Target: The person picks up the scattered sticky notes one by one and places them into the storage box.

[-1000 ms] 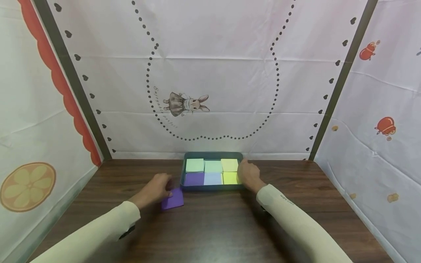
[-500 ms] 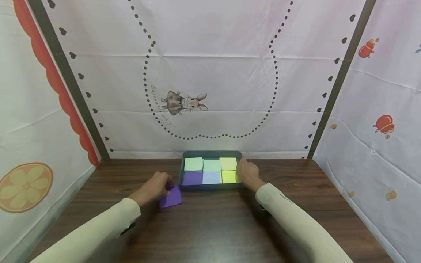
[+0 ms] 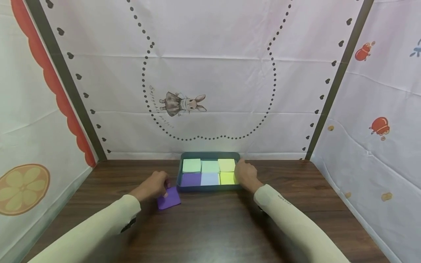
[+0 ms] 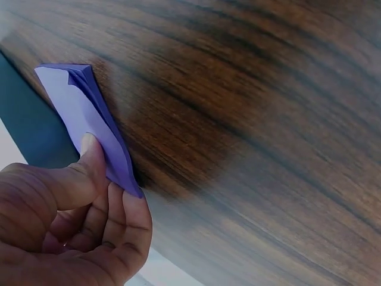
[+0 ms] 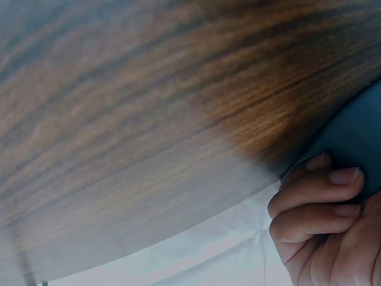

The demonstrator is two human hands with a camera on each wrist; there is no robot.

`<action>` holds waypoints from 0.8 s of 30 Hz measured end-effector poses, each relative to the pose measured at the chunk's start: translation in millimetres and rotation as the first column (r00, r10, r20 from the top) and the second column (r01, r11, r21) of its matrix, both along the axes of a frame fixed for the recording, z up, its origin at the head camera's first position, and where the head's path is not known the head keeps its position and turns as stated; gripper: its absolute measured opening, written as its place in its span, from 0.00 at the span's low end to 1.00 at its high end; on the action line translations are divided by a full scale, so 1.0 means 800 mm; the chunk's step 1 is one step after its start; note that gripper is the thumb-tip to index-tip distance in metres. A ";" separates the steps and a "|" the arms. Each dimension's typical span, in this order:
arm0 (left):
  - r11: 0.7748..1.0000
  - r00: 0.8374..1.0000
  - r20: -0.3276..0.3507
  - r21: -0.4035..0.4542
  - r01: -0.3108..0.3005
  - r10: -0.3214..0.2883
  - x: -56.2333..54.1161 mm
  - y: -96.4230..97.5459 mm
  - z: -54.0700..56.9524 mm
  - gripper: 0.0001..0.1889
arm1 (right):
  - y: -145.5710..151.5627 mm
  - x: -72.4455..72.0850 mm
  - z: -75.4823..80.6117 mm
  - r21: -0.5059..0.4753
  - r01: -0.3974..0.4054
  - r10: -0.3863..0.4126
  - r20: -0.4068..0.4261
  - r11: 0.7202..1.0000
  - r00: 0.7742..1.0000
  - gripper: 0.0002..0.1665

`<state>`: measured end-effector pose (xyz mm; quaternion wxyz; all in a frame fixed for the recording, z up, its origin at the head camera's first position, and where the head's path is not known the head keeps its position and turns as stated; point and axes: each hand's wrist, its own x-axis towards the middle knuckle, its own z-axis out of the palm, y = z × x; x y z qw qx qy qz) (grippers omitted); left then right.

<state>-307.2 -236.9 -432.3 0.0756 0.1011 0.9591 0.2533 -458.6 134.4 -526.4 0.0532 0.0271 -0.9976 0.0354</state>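
Between the thumb and fingers of my left hand (image 3: 152,186) is a purple sticky-note pad (image 3: 169,199), low over the table at the tray's near left corner. In the left wrist view, the thumb presses the face of the pad (image 4: 80,110) and its sheets part slightly at one edge. My right hand (image 3: 246,175) grips the right end of a dark teal tray (image 3: 210,188). The right wrist view has its curled fingers against the tray's outer wall (image 5: 357,137); the thumb is hidden. Inside the tray lie two rows of pads, among them a purple pad (image 3: 191,179) at front left.
Also in the tray are mint pads (image 3: 192,165), a pale blue pad (image 3: 209,179) and yellow pads (image 3: 227,178). The tray stands at the back of a dark wooden table (image 3: 210,226), close to a printed white cloth (image 3: 230,91). Cloth walls rise at both sides.
The head view has shifted slightly. My left hand keeps its pinch on the purple sticky-note pad with barely any movement, and my right hand stays on the tray's end.
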 end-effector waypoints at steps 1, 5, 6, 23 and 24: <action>1.000 1.000 0.005 0.003 -0.001 0.001 0.000 0.000 0.001 0.11 | 0.000 0.000 0.000 0.001 0.003 -0.003 -0.002 1.000 1.000 0.22; 1.000 1.000 0.017 0.001 -0.012 0.012 -0.001 0.000 0.003 0.11 | -0.001 -0.003 0.000 0.001 0.011 -0.011 0.014 1.000 1.000 0.21; 1.000 1.000 0.020 -0.001 -0.016 0.016 -0.002 0.001 0.004 0.11 | -0.001 -0.003 0.000 -0.002 0.012 -0.012 0.019 1.000 1.000 0.20; 1.000 1.000 0.005 0.018 -0.008 0.008 -0.003 -0.004 0.010 0.10 | 0.000 0.002 -0.006 0.044 -0.015 0.016 -0.027 0.999 1.000 0.21; 1.000 1.000 0.005 0.025 -0.006 0.006 -0.003 -0.005 0.012 0.10 | 0.000 0.001 -0.005 0.047 -0.014 0.015 -0.030 0.999 0.999 0.21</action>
